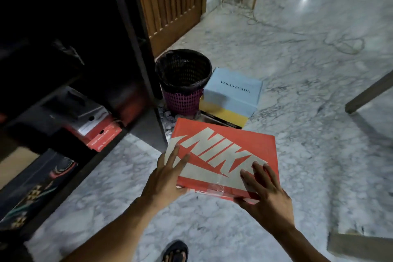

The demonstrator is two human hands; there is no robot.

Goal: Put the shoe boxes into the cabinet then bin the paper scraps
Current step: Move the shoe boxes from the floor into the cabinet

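Note:
I hold an orange shoe box (223,153) with a large white logo above the marble floor. My left hand (168,174) grips its near left corner, fingers spread on the lid. At the near right corner my right hand (265,193) grips it, fingers on top and thumb at the front edge. Beyond it a light blue shoe box (234,89) lies on a yellow box (225,114). The dark open cabinet (138,59) stands at the left, with a red shoe box (102,135) on a low shelf. Crumpled paper scraps (168,118) lie on the floor by the bin (182,78).
The bin is a purple mesh basket with a black liner, between the cabinet and the blue box. A wooden slatted door (170,2) stands behind it. Wooden furniture legs (370,93) cross the right side. My sandalled foot (175,251) is at the bottom edge.

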